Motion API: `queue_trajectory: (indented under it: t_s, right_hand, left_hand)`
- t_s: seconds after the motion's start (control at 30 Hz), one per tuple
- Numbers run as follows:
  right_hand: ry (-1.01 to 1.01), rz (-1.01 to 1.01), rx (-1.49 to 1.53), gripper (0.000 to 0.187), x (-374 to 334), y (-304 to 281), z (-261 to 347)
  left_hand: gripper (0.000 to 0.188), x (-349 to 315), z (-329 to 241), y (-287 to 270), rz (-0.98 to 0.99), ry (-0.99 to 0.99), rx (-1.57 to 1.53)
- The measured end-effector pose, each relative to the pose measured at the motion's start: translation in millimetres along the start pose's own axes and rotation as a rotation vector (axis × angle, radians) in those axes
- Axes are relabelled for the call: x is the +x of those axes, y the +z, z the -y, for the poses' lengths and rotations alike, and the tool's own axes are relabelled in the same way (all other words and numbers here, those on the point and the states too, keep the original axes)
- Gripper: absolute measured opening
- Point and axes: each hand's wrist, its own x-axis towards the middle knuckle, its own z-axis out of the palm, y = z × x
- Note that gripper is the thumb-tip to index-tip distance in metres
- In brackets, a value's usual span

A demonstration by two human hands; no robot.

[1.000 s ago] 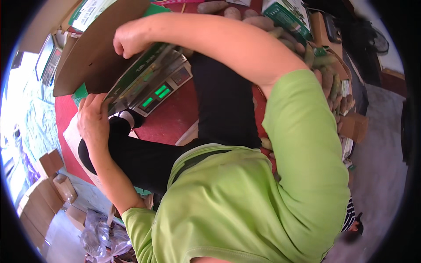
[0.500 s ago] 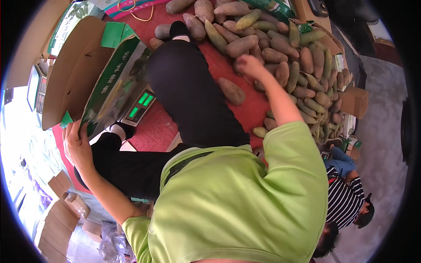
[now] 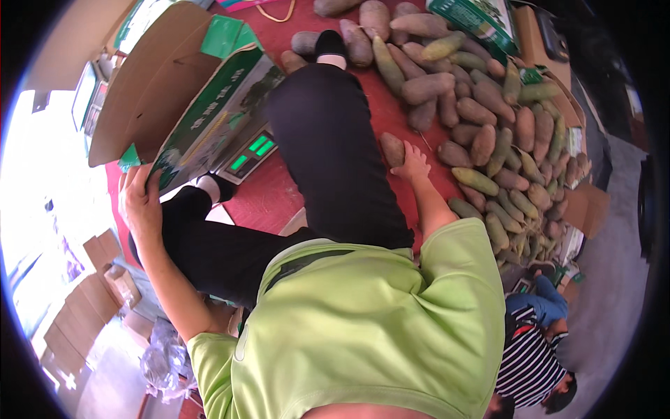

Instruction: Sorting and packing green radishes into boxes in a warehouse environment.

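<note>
My left hand (image 3: 143, 202) is closed on the lower corner of a large tilted cardboard box (image 3: 150, 87) with a green printed side. On the right, my right hand (image 3: 413, 166) lies against a brownish root vegetable (image 3: 391, 149) on the red mat (image 3: 373, 115). Its fingers are spread, and the hand covers that vegetable's right side. A large heap of long reddish-brown and green root vegetables (image 3: 476, 112) lies beyond and to the right. Beside the box is a scale (image 3: 246, 159) with a lit green display, partly hidden by the box.
My legs in black trousers (image 3: 331, 150) spread across the mat between box and heap. A green carton (image 3: 481, 24) stands at the far right. Another person in a striped shirt (image 3: 527, 363) is at the lower right. Flattened cardboard (image 3: 77, 318) and clear plastic (image 3: 164, 359) lie lower left.
My right hand has come back from the heap's edge to the single vegetable on the mat. My left hand keeps its hold on the box. The whole view has shifted.
</note>
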Motion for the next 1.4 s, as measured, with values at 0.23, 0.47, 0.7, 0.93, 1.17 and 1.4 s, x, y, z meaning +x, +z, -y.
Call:
queue_trajectory:
  t_s: [0.23,0.47,0.7,0.93,1.17,1.4]
  right_hand:
    - [0.063,-0.054,0.000,0.100,9.7,17.7,13.0]
    - [0.074,0.050,0.424,0.099,33.7,5.1,-4.9]
    - [-0.324,-0.020,0.863,0.091,19.4,-102.5,33.8]
    - [-0.881,-0.178,0.840,0.089,-82.2,-272.2,153.0]
    - [-1.429,-0.119,0.527,0.082,-163.4,-326.6,290.0]
    - [-1.362,-0.015,-0.306,0.079,-159.5,-256.7,413.5]
  left_hand:
    - [0.008,2.2,-5.8,-4.3,0.000,-0.044,0.022]
    - [0.008,-2.1,-5.5,-4.3,-0.031,-0.015,0.047]
    - [0.009,-10.9,-6.2,-8.0,-0.065,-0.010,0.086]
    - [0.011,-21.6,-12.4,-4.0,-0.075,0.030,0.068]
    - [0.014,-23.8,-10.8,-2.6,-0.093,0.063,0.066]
    - [0.013,-22.8,-9.3,-5.4,-0.075,0.084,0.068]
